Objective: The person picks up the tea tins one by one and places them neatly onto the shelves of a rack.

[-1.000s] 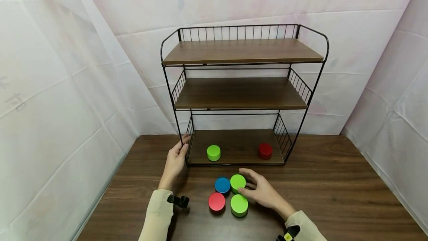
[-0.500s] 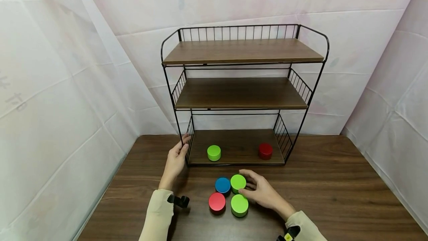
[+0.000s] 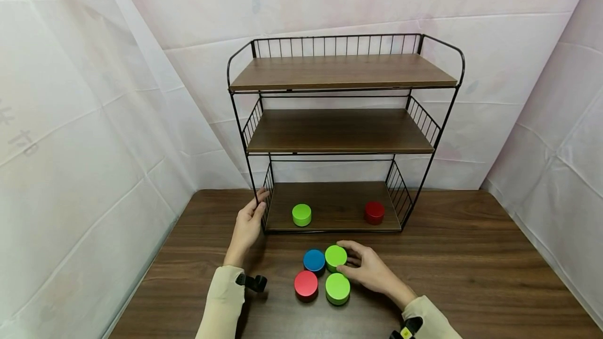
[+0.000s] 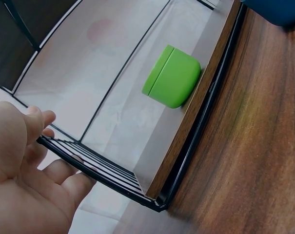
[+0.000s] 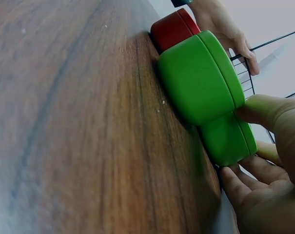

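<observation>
Far left, a cream, plain-looking sleeve with a black wrist strap leads up to the left hand, whose grip is curled round the thin black wire side of the rack. That thing is three flat, rectangular wood-grain boards in a metal frame with rounded top corners and wire rails. On the bottom board, toward the left, sits a squat round green tub, smooth with a slim lid. In front of the rack there's a tight little cluster: a pinkish-red tub nearest me, a blue tub behind it, then the back green tub and the front green tub, all smooth, upright, short cylinders. The right hand has its grip pinching the back green tub, thumb on the near side and fingers round the far side; that tub is down among the others. Further right on the bottom board is a dark red tub. Under it all, the table is brown streaky wood grain, and creased whitish sheets with faint pinkish blotches hang round the back and sides.
</observation>
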